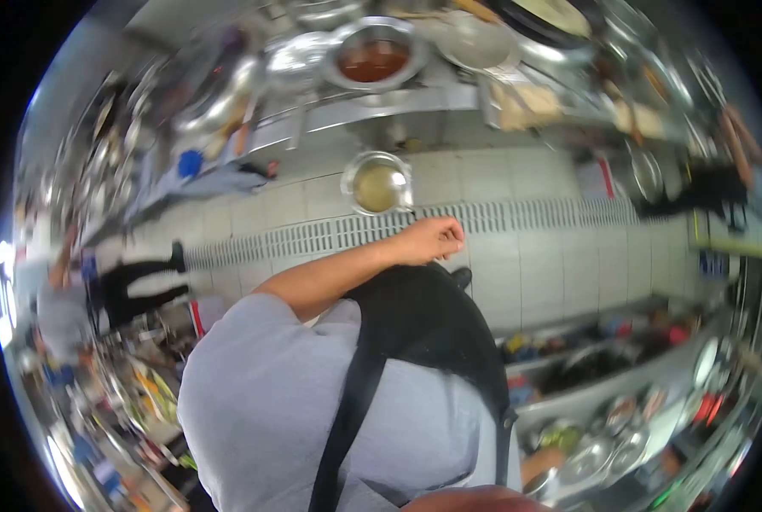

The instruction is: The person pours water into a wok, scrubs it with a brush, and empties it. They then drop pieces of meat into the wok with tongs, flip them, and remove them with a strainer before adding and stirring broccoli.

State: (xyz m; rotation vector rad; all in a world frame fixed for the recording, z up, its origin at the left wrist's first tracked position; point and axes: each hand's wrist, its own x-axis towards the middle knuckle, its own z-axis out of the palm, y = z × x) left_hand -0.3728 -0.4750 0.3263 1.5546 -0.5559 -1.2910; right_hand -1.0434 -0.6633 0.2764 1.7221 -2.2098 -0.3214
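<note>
My left hand [434,241] is curled into a loose fist in front of my black apron [428,316], and nothing shows in its fingers. Beyond it, a round metal pot [353,198] holds pale yellowish liquid. The pot's short side piece points towards my wrist. At the lower right, part of my right hand [544,463] appears past my side, close to a metal bowl with green contents [562,439] and a small shiny container [543,488]. Its fingers are blurred and mostly hidden.
A counter ahead carries a pot of red-brown sauce [374,61] and a strainer [479,43]. A drain grate [517,218] crosses the tiled floor. People stand at left [65,311] and right [752,171]. Several metal bowls [590,456] line the right-hand counter.
</note>
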